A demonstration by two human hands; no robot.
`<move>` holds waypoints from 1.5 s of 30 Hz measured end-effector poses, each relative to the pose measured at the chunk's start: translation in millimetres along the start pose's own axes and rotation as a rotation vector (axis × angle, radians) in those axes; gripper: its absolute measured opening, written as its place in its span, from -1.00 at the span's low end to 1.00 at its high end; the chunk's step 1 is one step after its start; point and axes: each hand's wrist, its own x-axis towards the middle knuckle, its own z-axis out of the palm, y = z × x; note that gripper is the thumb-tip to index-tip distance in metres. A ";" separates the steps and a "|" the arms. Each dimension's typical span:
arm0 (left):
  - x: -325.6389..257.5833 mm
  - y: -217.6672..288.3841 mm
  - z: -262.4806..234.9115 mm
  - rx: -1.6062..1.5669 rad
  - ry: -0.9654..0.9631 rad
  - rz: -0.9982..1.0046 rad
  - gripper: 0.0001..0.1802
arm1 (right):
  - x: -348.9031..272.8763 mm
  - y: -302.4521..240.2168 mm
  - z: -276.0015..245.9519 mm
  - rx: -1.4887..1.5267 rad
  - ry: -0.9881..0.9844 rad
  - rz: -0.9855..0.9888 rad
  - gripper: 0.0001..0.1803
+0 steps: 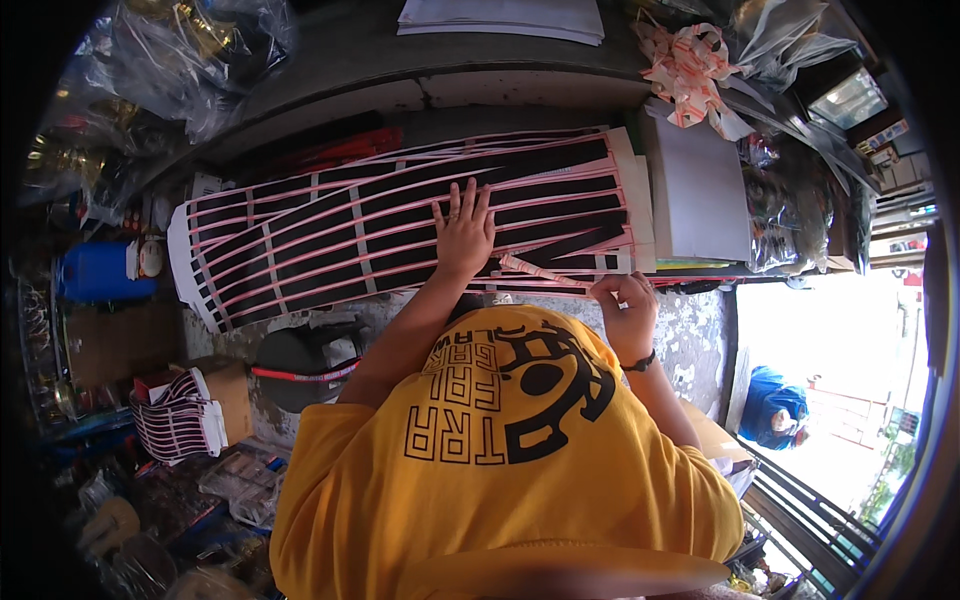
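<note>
The left hand (463,232) lies open, fingers spread flat, pressing on the big sheet of black and pink strips (330,235) that spreads across the table (690,330) to its left and right. The right hand (625,305), nearer the body, is closed in a pinch on the end of a pink strip (540,272) that runs from it up toward the left palm. To peel well, the flat hand should pin the sheet close to the lifting point, and the pull should stay low and steady along the strip.
</note>
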 end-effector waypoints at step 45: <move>-4.3 1.8 -7.3 -0.090 0.104 -0.033 -0.41 | 14.7 97.5 -167.9 -0.284 0.326 0.379 -0.94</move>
